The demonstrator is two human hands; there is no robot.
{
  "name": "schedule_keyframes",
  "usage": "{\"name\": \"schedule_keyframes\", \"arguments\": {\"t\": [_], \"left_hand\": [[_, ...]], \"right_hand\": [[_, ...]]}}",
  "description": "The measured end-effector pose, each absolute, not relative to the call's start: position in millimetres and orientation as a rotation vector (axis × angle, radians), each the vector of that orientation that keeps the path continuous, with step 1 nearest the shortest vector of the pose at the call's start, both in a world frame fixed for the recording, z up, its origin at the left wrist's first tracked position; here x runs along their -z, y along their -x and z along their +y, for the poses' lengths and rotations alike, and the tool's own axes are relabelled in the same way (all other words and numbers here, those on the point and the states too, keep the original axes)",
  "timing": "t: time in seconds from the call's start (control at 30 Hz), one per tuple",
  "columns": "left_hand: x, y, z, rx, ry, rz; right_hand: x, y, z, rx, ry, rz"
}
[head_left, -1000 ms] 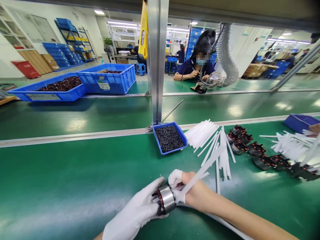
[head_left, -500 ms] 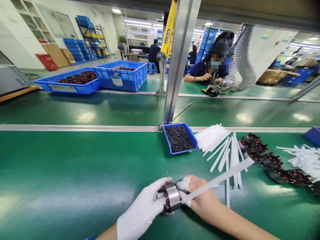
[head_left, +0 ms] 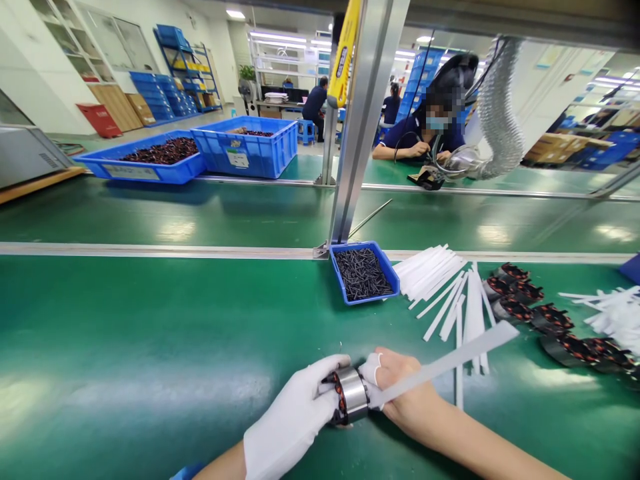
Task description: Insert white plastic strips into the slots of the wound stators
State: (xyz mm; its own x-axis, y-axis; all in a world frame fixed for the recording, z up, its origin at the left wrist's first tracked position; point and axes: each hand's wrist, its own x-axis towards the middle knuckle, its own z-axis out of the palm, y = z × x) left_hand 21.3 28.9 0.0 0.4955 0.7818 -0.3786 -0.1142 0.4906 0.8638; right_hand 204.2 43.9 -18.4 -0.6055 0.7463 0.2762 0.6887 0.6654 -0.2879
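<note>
My left hand (head_left: 297,410), in a white glove, is closed round a motor stator (head_left: 353,395), a steel ring with copper windings and black end parts. The stator is held on its side just above the green bench. My right hand (head_left: 405,383), with white coverings on some fingertips, is closed at the stator's right face. A long white strip (head_left: 450,362) runs from these fingers up to the right, across the back of the hand. The strip's lower end is hidden by the fingers and stator.
A blue tray of small black sticks (head_left: 364,273) stands ahead, beside a metal post (head_left: 363,127). Loose white strips (head_left: 433,272) and several stators (head_left: 553,319) lie to the right. Blue bins (head_left: 245,143) stand farther back left. A masked co-worker (head_left: 425,133) sits across the bench.
The view has shifted slightly, so the scene sits a little farther right. Both hands keep their hold; the stator and white strip have barely moved against the bench.
</note>
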Motion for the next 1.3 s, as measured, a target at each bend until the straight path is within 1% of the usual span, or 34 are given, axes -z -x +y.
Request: {"name": "schedule_keyframes", "arguments": {"t": [0.17,0.3,0.47,0.57,0.73,0.8,0.9,1.07,1.3], "left_hand": [[-0.3,-20.7,27.8,-0.628,-0.933,0.921],[-11.0,-20.4,29.4,-0.628,-1.016,0.953],[-15.5,-20.5,30.3,-0.623,-1.136,1.018],[-7.9,-19.2,27.6,-0.656,-1.206,1.024],[-4.0,-17.2,23.9,-0.665,-1.413,1.104],[-5.8,-17.0,23.6,-0.657,-1.484,1.119],[-5.7,-16.5,23.2,-0.643,-1.531,1.129],[-0.7,-16.2,22.5,-0.630,-1.511,1.114],[-5.0,-17.9,23.5,-0.608,-1.512,1.084]], "right_hand": [[20.9,-204.0,42.4,-0.153,1.155,-2.564],[17.9,-206.0,41.7,-0.117,1.161,-2.664],[16.1,-208.2,43.1,0.006,1.081,-2.668],[20.7,-207.3,43.1,-0.128,1.073,-2.595],[18.1,-204.7,40.7,-0.632,1.081,-2.473],[12.2,-205.2,40.5,-0.748,1.076,-2.471],[3.5,-207.5,41.2,-0.784,1.046,-2.573],[-4.0,-210.5,39.9,-0.732,1.058,-2.777],[0.7,-212.6,38.6,-0.663,1.027,-2.814]]}}
